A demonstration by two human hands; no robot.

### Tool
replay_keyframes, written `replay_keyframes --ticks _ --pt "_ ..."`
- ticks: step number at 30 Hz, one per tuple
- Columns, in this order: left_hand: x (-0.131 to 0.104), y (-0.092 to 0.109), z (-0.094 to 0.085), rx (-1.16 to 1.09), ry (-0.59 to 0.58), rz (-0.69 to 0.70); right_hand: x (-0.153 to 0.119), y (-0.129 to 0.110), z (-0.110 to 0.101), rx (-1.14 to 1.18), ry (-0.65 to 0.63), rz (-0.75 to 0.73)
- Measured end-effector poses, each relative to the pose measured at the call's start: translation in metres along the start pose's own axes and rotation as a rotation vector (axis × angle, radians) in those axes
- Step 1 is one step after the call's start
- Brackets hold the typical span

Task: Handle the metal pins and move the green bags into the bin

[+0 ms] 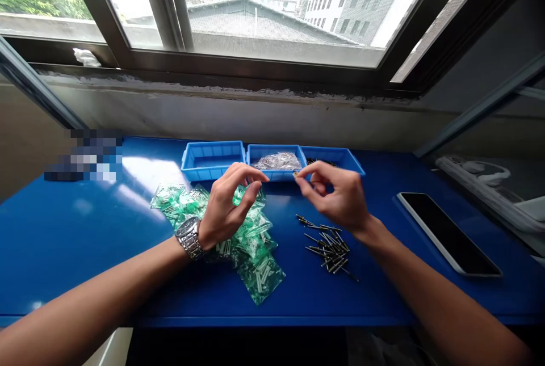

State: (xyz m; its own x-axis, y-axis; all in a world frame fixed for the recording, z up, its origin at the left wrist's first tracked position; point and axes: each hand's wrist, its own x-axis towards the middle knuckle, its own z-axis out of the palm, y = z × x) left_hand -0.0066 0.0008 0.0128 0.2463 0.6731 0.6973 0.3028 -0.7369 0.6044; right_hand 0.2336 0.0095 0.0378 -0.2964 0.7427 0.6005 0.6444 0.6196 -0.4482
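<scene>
My left hand (230,204), with a metal-banded wristwatch (190,236) on its wrist, hovers over the green plastic bags. Its thumb and index finger are apart with nothing visible between them. My right hand (334,190) pinches a small gold-coloured piece (295,174) between thumb and index fingertip, in front of the blue bins; its exact kind is too small to tell. Under my left hand lies a heap of small green zip bags (260,275) holding light rod-shaped pieces. Below my right hand is a loose pile of dark pop rivets (334,249) with long thin stems.
Three joined blue bins stand along the back: the left bin (213,172), the middle bin (276,175) with shiny small pieces, and the right bin (355,166) with dark pieces. A phone (449,232) lies at right on the blue table (85,264). Behind is a window.
</scene>
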Motion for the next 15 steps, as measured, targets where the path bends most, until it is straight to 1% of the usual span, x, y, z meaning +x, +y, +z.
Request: replay_keyframes --ticks 2,4,6,8,10,12,14,15 --pt "0.002 -0.001 -0.002 0.008 0.021 -0.004 0.007 0.015 -0.013 -0.143 0.101 0.067" --pt "0.005 -0.002 -0.005 0.027 0.023 0.010 0.013 0.032 -0.023 -0.272 0.126 0.140" --pt "0.008 -0.004 -0.008 0.078 0.010 0.048 0.016 0.046 -0.029 -0.374 0.066 0.218" --pt "0.012 -0.007 -0.013 0.159 -0.036 0.112 0.016 0.053 -0.030 -0.424 0.025 0.265" --pt "0.015 -0.009 -0.018 0.270 -0.150 0.185 0.015 0.051 -0.027 -0.404 0.015 0.261" --pt "0.017 -0.012 -0.022 0.411 -0.325 0.227 0.014 0.043 -0.023 -0.343 0.016 0.218" --pt "0.018 -0.014 -0.025 0.557 -0.502 0.220 0.012 0.036 -0.019 -0.285 0.007 0.166" --pt "0.017 -0.015 -0.026 0.615 -0.566 0.206 0.012 0.033 -0.017 -0.266 0.001 0.145"
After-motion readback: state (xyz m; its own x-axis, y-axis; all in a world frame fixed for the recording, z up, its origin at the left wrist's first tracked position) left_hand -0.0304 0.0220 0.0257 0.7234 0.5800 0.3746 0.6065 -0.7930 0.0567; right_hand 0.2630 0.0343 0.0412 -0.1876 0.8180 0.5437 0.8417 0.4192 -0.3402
